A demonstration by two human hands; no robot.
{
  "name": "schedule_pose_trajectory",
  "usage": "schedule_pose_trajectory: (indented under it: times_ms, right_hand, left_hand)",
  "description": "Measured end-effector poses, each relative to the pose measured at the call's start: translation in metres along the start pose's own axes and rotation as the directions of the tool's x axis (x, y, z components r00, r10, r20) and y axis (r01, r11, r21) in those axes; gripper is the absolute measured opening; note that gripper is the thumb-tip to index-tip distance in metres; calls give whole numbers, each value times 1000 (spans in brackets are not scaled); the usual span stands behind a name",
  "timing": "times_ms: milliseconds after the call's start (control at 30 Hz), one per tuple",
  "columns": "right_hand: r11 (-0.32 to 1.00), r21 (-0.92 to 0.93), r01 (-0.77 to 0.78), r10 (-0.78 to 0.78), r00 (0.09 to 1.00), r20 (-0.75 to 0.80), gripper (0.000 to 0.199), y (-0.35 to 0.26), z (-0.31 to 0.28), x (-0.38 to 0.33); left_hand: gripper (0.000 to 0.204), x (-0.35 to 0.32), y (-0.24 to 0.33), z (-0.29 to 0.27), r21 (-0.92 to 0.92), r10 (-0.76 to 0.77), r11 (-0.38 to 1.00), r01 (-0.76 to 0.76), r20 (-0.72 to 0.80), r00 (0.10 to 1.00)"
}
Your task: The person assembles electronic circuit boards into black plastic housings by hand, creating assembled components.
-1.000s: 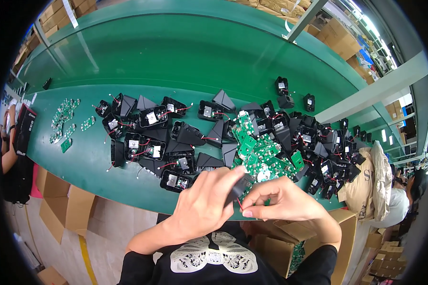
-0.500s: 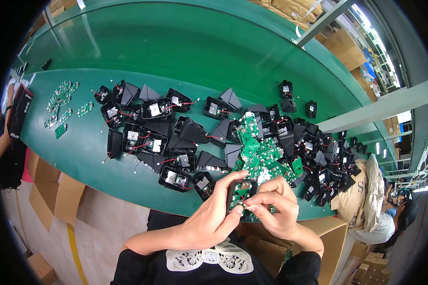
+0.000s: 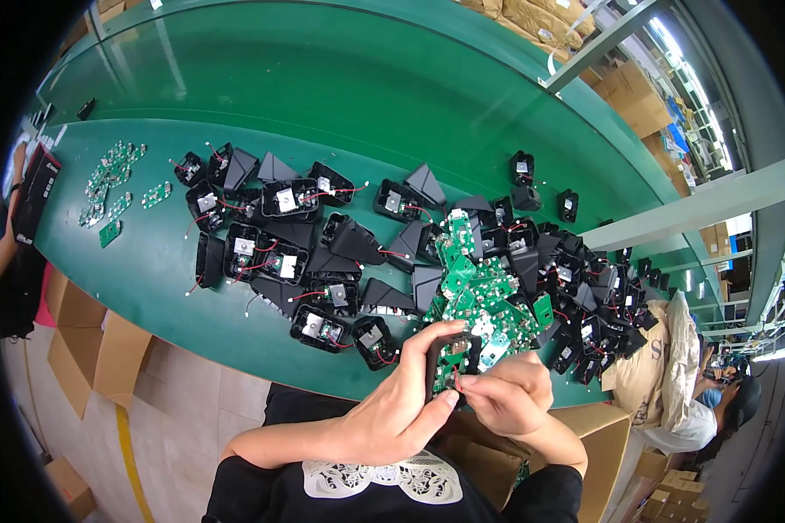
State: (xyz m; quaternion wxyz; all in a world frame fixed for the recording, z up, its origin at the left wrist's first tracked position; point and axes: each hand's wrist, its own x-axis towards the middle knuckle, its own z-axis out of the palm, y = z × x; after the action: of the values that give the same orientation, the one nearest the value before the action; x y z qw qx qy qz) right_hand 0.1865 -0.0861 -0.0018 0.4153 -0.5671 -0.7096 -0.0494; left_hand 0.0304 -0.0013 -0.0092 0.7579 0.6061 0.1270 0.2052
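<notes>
Head view: left hand (image 3: 401,410) gripping a black housing (image 3: 449,362) with a green board inside, at the near edge of the green table (image 3: 148,279); right hand (image 3: 506,397) pinching its red wire. Brown cartons (image 3: 83,344) lower left, black box (image 3: 35,192) far left.

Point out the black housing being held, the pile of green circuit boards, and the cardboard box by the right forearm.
black housing (image 3: 452,359): head view, on the green board seated inside it.
pile of green circuit boards (image 3: 475,283): head view, middle of the heap.
cardboard box (image 3: 604,436): head view, top right rim.
</notes>
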Motion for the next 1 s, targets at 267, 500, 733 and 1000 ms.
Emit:
schedule_pose_trajectory:
  times_ms: [267,500,733,1000]
  right_hand:
    - [821,404,-402,355,915,190,23,-5,-4,10]
    - [353,569,-743,629,638,444,10,-9,-4,12]
    - [81,591,-802,636,498,589,12,-3,-5,16]
    - [302,639,-707,619,655,433,18,-8,-4,20]
  left_hand:
    - [55,-3,-13,3,245,279,937,-249,-95,956]
    - [63,4,-12,-1,538,448,767,-350,-58,892]
    - [64,3,-9,-3,593,437,731,-339,-25,899]
    - [64,14,-8,-9,599,551,699,-391,-102,828]
